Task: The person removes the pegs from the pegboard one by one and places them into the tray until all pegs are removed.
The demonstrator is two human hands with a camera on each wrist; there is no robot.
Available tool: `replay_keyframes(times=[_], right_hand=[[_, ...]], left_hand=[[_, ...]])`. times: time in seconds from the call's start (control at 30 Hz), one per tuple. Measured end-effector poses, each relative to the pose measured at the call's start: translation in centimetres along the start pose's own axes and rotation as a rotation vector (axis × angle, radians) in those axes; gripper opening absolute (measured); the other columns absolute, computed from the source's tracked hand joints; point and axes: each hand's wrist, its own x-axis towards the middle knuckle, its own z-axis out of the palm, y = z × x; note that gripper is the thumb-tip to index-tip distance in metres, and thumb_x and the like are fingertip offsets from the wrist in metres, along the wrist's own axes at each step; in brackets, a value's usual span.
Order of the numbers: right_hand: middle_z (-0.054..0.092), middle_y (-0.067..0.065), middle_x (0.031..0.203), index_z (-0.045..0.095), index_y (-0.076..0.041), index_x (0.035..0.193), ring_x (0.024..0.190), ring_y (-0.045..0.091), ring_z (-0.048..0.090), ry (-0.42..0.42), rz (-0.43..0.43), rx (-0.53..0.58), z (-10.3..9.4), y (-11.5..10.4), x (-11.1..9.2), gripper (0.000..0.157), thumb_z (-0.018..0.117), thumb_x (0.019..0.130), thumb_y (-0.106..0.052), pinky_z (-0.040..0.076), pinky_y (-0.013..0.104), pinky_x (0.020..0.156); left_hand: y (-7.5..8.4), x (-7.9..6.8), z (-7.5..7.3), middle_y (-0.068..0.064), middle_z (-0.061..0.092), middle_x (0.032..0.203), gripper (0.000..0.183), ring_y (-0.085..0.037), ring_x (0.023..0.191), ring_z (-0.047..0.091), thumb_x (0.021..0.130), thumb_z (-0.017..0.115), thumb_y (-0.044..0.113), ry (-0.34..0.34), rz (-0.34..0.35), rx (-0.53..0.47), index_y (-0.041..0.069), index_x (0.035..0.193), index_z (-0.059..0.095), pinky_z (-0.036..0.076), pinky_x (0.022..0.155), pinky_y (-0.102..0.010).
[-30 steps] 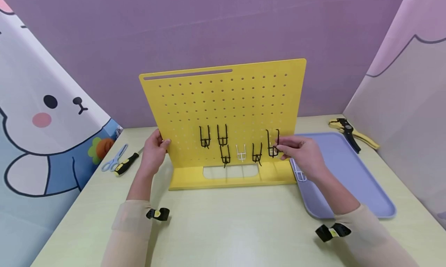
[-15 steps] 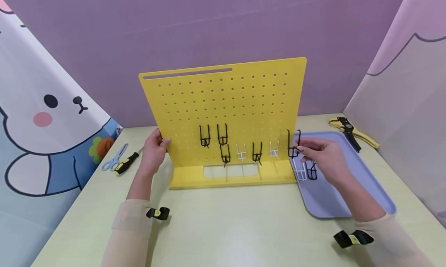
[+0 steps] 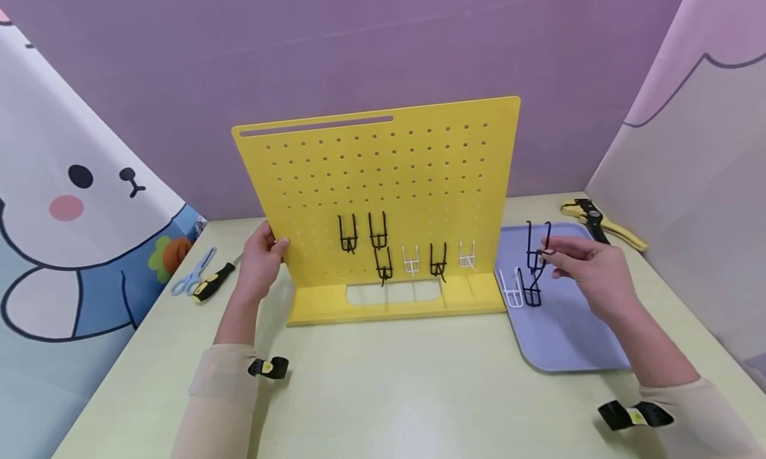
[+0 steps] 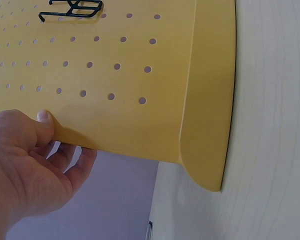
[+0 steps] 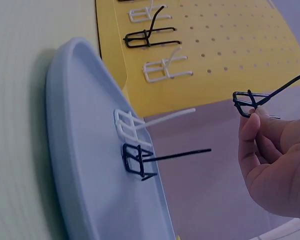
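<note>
Near the smooth, round-cornered lilac tray (image 3: 574,339), I saw the right hand (image 3: 598,273), its fingers clamped on a black wire hook (image 5: 253,102); the left hand (image 3: 261,263) pinched the perforated yellow pegboard (image 3: 383,166) by its edge.

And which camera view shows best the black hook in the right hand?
The right wrist view, because the black hook in the right hand appears larger and clearer there. The head view shows it small, against the tray; the left wrist view does not show it.
</note>
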Motion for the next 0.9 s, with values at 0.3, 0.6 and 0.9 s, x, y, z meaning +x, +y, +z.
replay_keyframes(times=[0.3, 0.6, 0.9], right_hand=[[0.072, -0.023, 0.092, 0.075, -0.013, 0.115, 0.071, 0.005, 0.069, 0.031, 0.027, -0.035, -2.3, 1.8, 0.4, 0.021, 0.074, 0.094, -0.014, 0.058, 0.019, 0.067], [0.072, -0.018, 0.091, 0.076, -0.008, 0.109, 0.079, 0.001, 0.069, -0.031, 0.075, 0.018, -4.1, 4.1, 0.8, 0.017, 0.07, 0.095, -0.002, 0.059, 0.022, 0.068], [0.074, 0.011, 0.099, 0.055, 0.023, 0.124, 0.077, 0.006, 0.07, -0.199, 0.145, -0.246, -4.1, 5.9, 1.1, 0.043, 0.069, 0.096, -0.006, 0.061, 0.028, 0.072]], left_hand=[[0.0, 0.1, -0.1, -0.02, 0.06, 0.123, 0.033, -0.023, 0.099, 0.061, 0.105, 0.05, 0.002, 0.001, -0.013, -0.013, 0.0, 0.138, 0.05, 0.057, 0.077, -0.023], [0.0, 0.1, 0.0, -0.022, 0.06, 0.12, 0.033, -0.02, 0.096, 0.061, 0.105, 0.05, 0.002, -0.005, -0.007, -0.023, -0.003, 0.137, 0.049, 0.057, 0.077, -0.024], [0.2, -0.1, -0.1, -0.023, 0.059, 0.123, 0.034, -0.02, 0.099, 0.061, 0.105, 0.05, 0.002, -0.014, -0.009, -0.012, -0.003, 0.139, 0.048, 0.057, 0.078, -0.023]])
